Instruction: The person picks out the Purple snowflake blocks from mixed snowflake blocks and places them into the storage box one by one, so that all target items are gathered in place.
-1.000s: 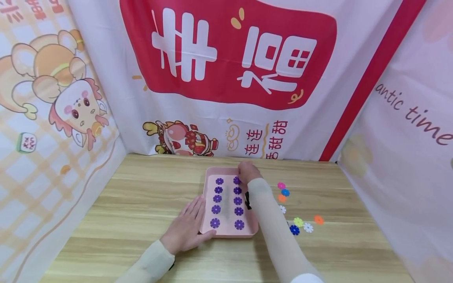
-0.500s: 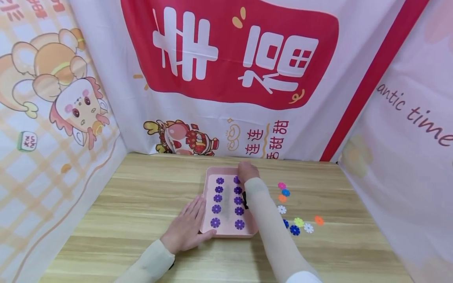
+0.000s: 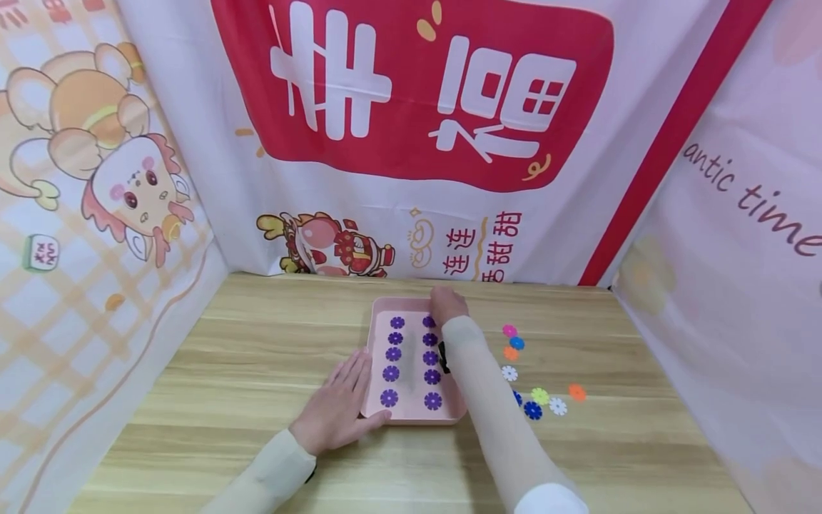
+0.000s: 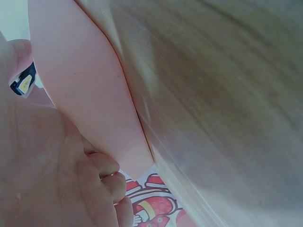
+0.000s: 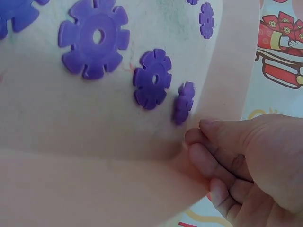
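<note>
A shallow pink tray [image 3: 411, 421] lies on the wooden table, holding two columns of purple notched discs [image 3: 389, 397]. My left hand [image 3: 334, 414] rests against its near left corner, fingers straight along the left side and thumb by the front wall. In the left wrist view the fingers [image 4: 113, 187] lie by the tray's outer wall [image 4: 90, 80]. My right hand [image 3: 447, 305] grips the far right corner with curled fingers. Its fingertips [image 5: 201, 158] reach over the rim in the right wrist view, a little apart from the nearest purple disc [image 5: 184, 104].
Several loose discs lie on the table right of the tray, among them a pink one [image 3: 509, 330], a dark blue one [image 3: 533, 410] and an orange one [image 3: 577, 392]. Printed cloth [image 3: 411, 235] hangs behind the table and along both sides.
The head view has tilted slightly, so everything sits a little higher in the picture. My right forearm has shifted slightly left against the tray; both hands stay at their corners.
</note>
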A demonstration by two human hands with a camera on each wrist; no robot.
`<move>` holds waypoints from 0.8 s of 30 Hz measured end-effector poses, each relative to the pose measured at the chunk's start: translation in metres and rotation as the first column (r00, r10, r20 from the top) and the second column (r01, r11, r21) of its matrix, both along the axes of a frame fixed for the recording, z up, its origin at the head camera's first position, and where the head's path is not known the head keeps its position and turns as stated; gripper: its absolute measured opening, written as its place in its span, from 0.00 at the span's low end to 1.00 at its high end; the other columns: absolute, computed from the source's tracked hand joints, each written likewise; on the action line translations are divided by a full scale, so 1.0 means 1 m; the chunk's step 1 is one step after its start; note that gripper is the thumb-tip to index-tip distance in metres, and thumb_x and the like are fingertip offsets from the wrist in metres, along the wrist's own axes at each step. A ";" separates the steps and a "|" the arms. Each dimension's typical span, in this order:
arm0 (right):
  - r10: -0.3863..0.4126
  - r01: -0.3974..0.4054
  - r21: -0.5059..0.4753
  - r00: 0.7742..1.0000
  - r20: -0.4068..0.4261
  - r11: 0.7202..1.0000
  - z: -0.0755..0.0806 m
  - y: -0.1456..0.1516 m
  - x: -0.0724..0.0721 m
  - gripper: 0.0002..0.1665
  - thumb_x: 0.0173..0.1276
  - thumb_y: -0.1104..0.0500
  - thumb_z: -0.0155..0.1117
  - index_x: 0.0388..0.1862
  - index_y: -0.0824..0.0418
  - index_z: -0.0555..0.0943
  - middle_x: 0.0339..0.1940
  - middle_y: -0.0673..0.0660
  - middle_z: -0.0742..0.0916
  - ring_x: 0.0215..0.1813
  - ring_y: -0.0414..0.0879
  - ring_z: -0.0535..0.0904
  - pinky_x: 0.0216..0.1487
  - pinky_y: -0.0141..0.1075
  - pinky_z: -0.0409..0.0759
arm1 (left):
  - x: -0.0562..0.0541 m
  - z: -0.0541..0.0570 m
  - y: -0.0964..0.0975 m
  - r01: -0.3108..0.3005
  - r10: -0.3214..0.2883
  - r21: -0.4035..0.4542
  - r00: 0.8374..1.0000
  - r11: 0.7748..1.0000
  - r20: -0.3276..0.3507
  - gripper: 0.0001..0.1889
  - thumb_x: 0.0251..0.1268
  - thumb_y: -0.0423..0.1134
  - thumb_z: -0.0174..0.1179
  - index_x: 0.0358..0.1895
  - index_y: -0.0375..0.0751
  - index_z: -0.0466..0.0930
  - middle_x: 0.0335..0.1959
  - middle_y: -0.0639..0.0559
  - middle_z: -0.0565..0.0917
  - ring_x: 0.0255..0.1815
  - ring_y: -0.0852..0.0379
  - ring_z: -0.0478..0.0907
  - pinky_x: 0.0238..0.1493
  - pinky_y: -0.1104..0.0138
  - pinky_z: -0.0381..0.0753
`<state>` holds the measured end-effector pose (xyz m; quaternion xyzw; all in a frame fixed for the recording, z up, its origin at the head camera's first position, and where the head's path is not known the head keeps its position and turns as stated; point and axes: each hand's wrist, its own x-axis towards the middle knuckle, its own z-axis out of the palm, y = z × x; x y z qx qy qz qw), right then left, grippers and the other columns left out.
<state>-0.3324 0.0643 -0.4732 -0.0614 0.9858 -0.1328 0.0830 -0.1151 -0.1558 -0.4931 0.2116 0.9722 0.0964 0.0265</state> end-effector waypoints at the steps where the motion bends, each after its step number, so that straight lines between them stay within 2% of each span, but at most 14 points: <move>1: -0.005 0.005 -0.013 1.000 0.004 1.000 0.001 0.002 0.001 0.06 0.77 0.67 0.63 0.46 0.61 0.86 0.40 0.58 0.90 0.42 0.50 0.87 0.53 0.43 0.90 | 0.000 0.000 0.000 0.001 -0.001 0.000 1.000 1.000 0.000 0.53 0.75 0.71 0.50 0.83 0.26 0.52 0.86 0.32 0.52 0.88 0.35 0.51 0.87 0.43 0.54; 6: 0.022 -0.021 -0.038 0.999 0.026 0.999 0.012 0.013 0.006 0.06 0.74 0.68 0.64 0.44 0.60 0.84 0.42 0.57 0.89 0.44 0.50 0.85 0.54 0.44 0.88 | -0.002 0.001 0.002 0.009 -0.009 0.001 1.000 1.000 0.003 0.53 0.75 0.70 0.50 0.83 0.26 0.52 0.86 0.32 0.52 0.88 0.35 0.51 0.87 0.43 0.54; 11: 0.120 -0.118 -0.081 0.992 0.025 0.990 0.032 0.032 0.014 0.08 0.73 0.68 0.65 0.46 0.62 0.88 0.42 0.56 0.90 0.41 0.48 0.85 0.49 0.40 0.88 | -0.003 0.002 0.003 0.015 -0.015 0.011 1.000 1.000 0.007 0.53 0.75 0.70 0.51 0.83 0.26 0.51 0.86 0.31 0.51 0.88 0.34 0.50 0.87 0.42 0.53; 14: 0.208 -0.206 -0.078 0.978 0.023 0.976 0.045 0.043 0.019 0.08 0.75 0.66 0.63 0.45 0.63 0.89 0.38 0.55 0.90 0.37 0.46 0.83 0.43 0.37 0.87 | -0.003 0.002 0.003 0.011 -0.011 0.009 1.000 1.000 0.026 0.53 0.75 0.70 0.51 0.83 0.27 0.51 0.87 0.32 0.51 0.88 0.34 0.49 0.87 0.42 0.52; 18: 0.311 -0.310 -0.019 0.950 0.023 0.950 0.057 0.057 0.029 0.07 0.78 0.62 0.63 0.42 0.62 0.87 0.32 0.53 0.87 0.33 0.45 0.81 0.38 0.36 0.84 | -0.003 0.007 0.001 -0.007 0.006 0.021 0.996 1.000 0.089 0.54 0.74 0.71 0.51 0.84 0.28 0.50 0.87 0.33 0.49 0.89 0.35 0.47 0.88 0.42 0.50; 21: 0.365 -0.365 0.038 0.931 0.006 0.930 0.065 0.067 0.041 0.08 0.79 0.60 0.63 0.46 0.61 0.87 0.35 0.54 0.89 0.36 0.46 0.84 0.42 0.38 0.86 | -0.004 0.012 -0.001 -0.021 0.017 0.032 0.993 0.999 0.117 0.54 0.75 0.71 0.51 0.84 0.28 0.49 0.87 0.33 0.49 0.89 0.35 0.46 0.88 0.42 0.49; 24: 0.394 -0.392 0.082 0.919 -0.006 0.916 0.068 0.077 0.055 0.13 0.80 0.59 0.62 0.54 0.64 0.86 0.48 0.60 0.91 0.50 0.53 0.88 0.56 0.47 0.89 | -0.007 0.017 -0.002 -0.017 0.013 0.035 0.993 0.999 0.119 0.54 0.76 0.71 0.50 0.84 0.27 0.48 0.87 0.32 0.49 0.89 0.33 0.47 0.88 0.41 0.49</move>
